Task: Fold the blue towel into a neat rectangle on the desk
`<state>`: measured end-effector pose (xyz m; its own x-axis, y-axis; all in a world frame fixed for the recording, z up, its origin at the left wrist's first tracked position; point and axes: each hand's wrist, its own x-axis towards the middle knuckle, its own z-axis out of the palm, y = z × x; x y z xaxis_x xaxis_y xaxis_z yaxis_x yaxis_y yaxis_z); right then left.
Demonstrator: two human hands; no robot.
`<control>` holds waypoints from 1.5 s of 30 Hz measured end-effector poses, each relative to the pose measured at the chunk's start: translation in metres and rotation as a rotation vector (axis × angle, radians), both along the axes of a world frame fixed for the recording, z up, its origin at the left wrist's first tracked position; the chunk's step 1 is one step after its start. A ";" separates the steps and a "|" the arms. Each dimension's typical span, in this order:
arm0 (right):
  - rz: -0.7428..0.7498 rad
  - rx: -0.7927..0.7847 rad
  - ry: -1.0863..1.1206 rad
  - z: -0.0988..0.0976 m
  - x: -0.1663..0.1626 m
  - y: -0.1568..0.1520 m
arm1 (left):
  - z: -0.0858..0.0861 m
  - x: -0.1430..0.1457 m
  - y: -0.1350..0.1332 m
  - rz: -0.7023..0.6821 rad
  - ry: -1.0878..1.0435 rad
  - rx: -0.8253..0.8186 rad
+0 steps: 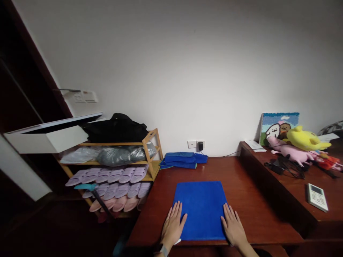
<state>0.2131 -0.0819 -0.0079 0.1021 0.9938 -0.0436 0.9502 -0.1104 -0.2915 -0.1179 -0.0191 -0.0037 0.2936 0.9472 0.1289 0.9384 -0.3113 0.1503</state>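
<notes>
A blue cloth (201,210) lies spread flat near the front edge of the reddish-brown table (257,210). My left hand (173,223) rests palm down on its left edge, fingers stretched forward and thumb out over the cloth. On the opposite edge lies my right hand (233,224), also flat, with its fingers apart. Neither hand grips anything. A small white tag (177,241) shows beside my left wrist at the cloth's near corner.
More blue cloths (179,160) lie folded at the table's back left. A wooden rack (150,157) holds several slippers (107,175) and a black bag (115,128). On the raised surface at right are plush toys (305,139), black cables (292,167) and a white remote-like device (317,197).
</notes>
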 end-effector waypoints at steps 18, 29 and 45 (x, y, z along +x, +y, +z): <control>-0.026 -0.003 -0.007 0.005 0.003 0.065 | -0.004 -0.003 0.000 -0.007 0.006 0.018; -0.030 -0.003 -0.009 0.010 0.002 0.064 | 0.016 0.017 0.007 -0.050 0.020 0.038; -0.020 0.008 0.004 0.013 0.004 0.064 | 0.010 0.102 0.033 -0.143 -0.048 -0.055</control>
<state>0.2170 -0.0184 0.0055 0.1214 0.9919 -0.0363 0.9468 -0.1267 -0.2959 -0.0157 0.0142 0.0060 0.4206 0.9022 0.0949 0.8763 -0.4312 0.2147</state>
